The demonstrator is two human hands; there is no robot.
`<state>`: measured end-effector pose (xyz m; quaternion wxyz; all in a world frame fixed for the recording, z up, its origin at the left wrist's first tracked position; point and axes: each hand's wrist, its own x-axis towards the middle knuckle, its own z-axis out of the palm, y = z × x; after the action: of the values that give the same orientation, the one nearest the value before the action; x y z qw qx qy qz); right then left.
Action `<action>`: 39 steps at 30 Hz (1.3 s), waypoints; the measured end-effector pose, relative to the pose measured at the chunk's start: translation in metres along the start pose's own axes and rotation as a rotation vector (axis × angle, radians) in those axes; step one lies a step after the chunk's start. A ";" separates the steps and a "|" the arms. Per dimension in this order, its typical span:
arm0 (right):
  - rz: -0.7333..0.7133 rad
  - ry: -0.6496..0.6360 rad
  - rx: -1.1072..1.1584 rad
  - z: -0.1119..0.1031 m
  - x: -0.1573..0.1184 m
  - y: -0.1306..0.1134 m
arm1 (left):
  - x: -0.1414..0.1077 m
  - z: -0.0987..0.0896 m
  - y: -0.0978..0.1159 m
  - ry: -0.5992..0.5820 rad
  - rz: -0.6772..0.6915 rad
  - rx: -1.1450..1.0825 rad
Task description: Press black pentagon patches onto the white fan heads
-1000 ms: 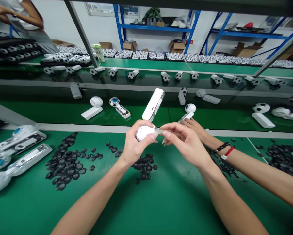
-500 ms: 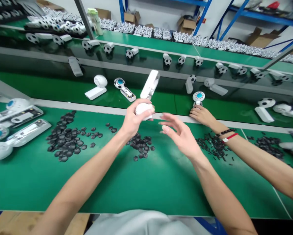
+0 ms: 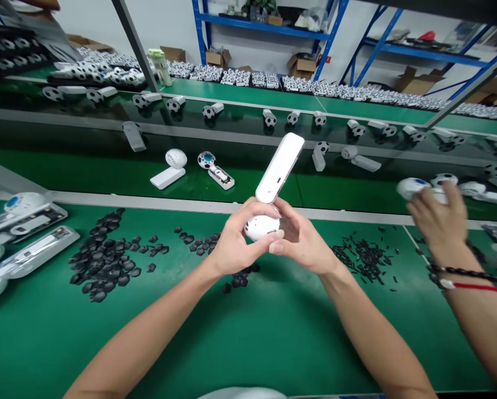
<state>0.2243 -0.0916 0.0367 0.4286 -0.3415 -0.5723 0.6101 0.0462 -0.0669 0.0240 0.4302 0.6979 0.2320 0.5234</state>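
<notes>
My left hand point(image 3: 242, 238) grips the round head of a white device point(image 3: 280, 168) over the green table. The device's long flat handle tilts up and to the right, with a small dark slot in it. My right hand point(image 3: 300, 235) closes on the same round head from the other side, its thumb meeting the left thumb. Below and behind my left hand lies a small group of black pentagon pieces point(image 3: 240, 279), partly hidden. A larger pile of black pentagon pieces point(image 3: 107, 260) is further left.
A co-worker's hand point(image 3: 439, 221) with bracelets is over white devices at the right. Small black strips point(image 3: 364, 257) lie right of my hands. White devices point(image 3: 44, 249) sit at the left edge. Beyond the table runs a green belt point(image 3: 215, 194) with more devices.
My right hand has come in and taken hold of the device, which now shows its smooth handle side. The co-worker's hand has moved right, away from a blue-centred device. The view has tilted up.
</notes>
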 end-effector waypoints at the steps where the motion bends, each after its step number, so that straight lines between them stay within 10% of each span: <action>1: -0.005 0.007 -0.010 0.000 0.000 0.000 | -0.001 0.001 0.000 0.011 0.013 0.006; 16: -0.048 0.131 -0.102 0.011 0.001 -0.005 | 0.000 0.004 0.001 0.118 -0.036 -0.080; 20: -0.024 0.287 -0.500 0.006 -0.019 0.019 | 0.010 -0.011 -0.008 0.198 -0.236 -0.366; 25: 0.187 0.070 -1.038 0.002 -0.053 0.058 | 0.025 -0.030 -0.011 0.378 -0.394 -0.646; 39: 0.209 -0.057 -0.891 0.015 -0.037 0.070 | 0.027 -0.040 -0.014 0.355 -0.448 -0.691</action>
<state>0.2165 -0.1303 -0.0337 0.1602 -0.5315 -0.7528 0.3537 0.0201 -0.0249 0.0296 0.6945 0.3452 0.2590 0.5757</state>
